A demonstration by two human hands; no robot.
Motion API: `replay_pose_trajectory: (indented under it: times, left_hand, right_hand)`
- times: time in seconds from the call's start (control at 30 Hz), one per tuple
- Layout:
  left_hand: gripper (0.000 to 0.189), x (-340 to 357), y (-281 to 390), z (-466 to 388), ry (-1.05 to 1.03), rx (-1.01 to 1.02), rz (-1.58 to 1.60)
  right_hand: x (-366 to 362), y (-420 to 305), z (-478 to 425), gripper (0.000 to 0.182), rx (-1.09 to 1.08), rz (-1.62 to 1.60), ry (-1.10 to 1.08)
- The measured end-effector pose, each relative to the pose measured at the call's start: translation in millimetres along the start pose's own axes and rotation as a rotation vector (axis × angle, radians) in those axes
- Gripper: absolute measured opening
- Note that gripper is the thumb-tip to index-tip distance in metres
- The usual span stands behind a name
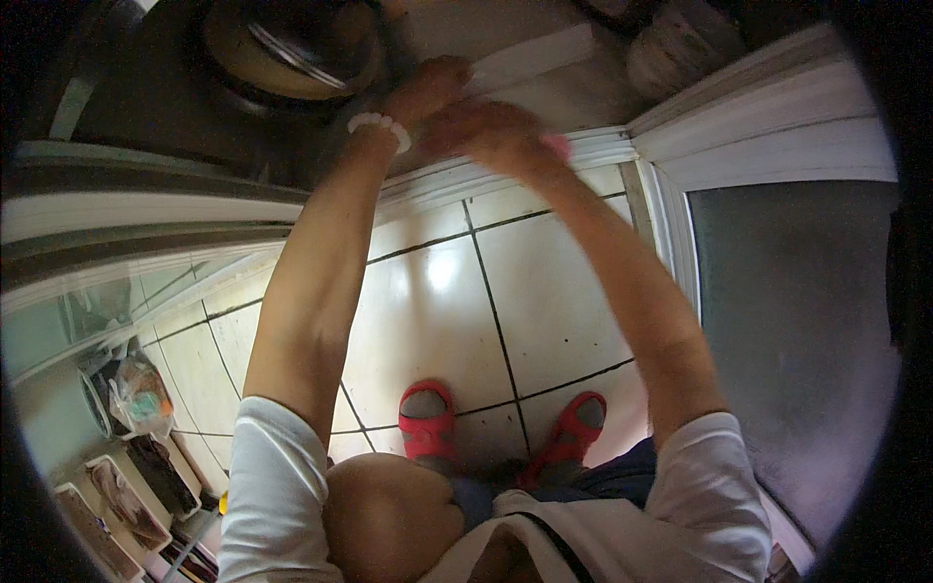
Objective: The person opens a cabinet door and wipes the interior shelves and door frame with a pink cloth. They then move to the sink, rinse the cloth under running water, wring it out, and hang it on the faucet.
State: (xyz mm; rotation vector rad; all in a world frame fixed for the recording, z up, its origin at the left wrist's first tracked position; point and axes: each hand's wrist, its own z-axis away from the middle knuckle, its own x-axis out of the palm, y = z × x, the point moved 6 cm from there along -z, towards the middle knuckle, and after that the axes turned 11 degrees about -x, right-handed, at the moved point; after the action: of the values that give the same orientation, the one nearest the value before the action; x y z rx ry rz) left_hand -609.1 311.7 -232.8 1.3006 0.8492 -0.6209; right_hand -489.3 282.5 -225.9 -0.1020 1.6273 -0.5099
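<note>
Both hands are over the counter edge and blurred by motion. My left hand (pixel 436 81), with a white bead bracelet (pixel 380 130) at its wrist, is nearest a pale, flat strip (pixel 539 58) on the counter. Whether it touches the strip I cannot tell. Just below and to the right, my right hand (pixel 503 138) is close to the left one, its fingers smeared. A small pink thing (pixel 558 147) shows beside the right wrist; its kind is unclear. What either hand holds is hidden by the blur.
A lidded pan (pixel 302 55) sits on the dark cooktop (pixel 146 109) at the upper left. A pale rounded object (pixel 678 55) stands upper right. White-framed panels (pixel 765 124) flank the tiled floor (pixel 423 313). Several bins (pixel 131 495) and a plastic bag (pixel 142 393) are lower left.
</note>
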Motion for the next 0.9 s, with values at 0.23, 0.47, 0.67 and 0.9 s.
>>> replay_pose_trajectory:
  times: [0.23,0.47,0.67,0.9]
  left_hand:
    - [0.027,-23.9,44.2,24.7,-0.106,0.003,0.208]
    - [0.028,-16.8,33.1,14.5,0.013,0.288,-0.188]
    - [0.031,-5.2,50.3,-3.1,-0.247,-0.029,-0.139]
    - [0.032,6.5,-17.1,-12.9,-0.161,0.419,-0.364]
  right_hand:
    - [-51.6,75.1,45.3,0.025,0.230,0.507,-0.140]
    - [-30.3,-23.7,8.3,0.023,-0.013,0.328,-0.089]
    - [44.5,-99.3,-59.8,0.045,-0.284,-0.368,0.434]
    - [41.6,-158.0,-68.9,0.055,-0.042,-0.264,-0.169]
